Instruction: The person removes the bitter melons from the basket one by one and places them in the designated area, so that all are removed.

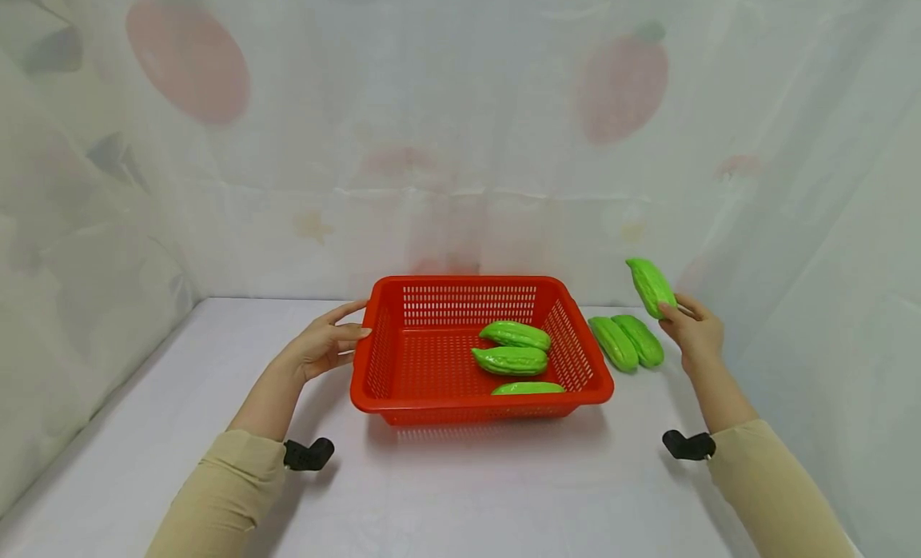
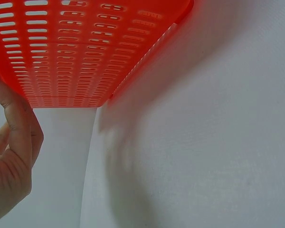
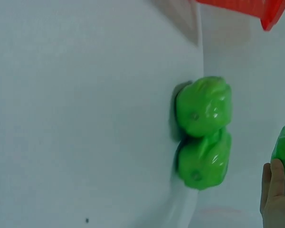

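Observation:
A red plastic basket [image 1: 482, 402] with slotted walls stands on the white table. Inside it, toward the right, lie three green bitter melons [image 1: 512, 361]. My left hand [image 1: 322, 344] grips the basket's left rim, and in the left wrist view its fingers [image 2: 20, 126] are up against the slotted side. Off to the right, my right hand [image 1: 694, 334] pinches a bitter melon [image 1: 651, 287] by its lower end and holds it raised and tilted. Below it, two more bitter melons [image 3: 204, 107] lie side by side on the table, right of the basket.
The white table [image 1: 460, 494] reaches back to a hanging white curtain [image 1: 460, 102] printed with faded fruit. More sheeting hangs at the left and right sides. A black wrist mount [image 1: 309, 454] sits on the left sleeve cuff, another [image 1: 688, 445] on the right.

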`<action>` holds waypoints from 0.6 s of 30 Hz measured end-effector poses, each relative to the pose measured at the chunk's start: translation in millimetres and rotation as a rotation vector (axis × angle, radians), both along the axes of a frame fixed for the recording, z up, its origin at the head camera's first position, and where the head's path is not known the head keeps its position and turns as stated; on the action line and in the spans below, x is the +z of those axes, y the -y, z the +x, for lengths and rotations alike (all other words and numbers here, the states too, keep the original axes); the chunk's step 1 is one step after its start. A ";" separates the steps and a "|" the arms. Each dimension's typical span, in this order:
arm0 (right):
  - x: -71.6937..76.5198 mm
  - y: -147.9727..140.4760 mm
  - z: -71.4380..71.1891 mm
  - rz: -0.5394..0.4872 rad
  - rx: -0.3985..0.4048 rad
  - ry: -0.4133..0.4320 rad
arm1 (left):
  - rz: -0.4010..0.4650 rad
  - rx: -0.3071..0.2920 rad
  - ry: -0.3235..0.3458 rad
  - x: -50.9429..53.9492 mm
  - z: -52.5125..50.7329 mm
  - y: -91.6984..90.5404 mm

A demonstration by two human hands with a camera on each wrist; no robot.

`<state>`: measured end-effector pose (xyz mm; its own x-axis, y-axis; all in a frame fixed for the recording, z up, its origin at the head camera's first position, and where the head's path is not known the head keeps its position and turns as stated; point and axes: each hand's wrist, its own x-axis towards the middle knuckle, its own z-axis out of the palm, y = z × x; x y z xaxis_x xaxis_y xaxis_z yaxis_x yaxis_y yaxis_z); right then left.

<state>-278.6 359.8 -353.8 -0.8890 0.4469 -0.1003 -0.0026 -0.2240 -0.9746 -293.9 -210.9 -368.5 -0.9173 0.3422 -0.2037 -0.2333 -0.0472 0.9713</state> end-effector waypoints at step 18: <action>-28.7 -37.0 9.8 0.199 -0.044 0.260 | 0.002 0.003 0.006 -0.5 -0.7 0.2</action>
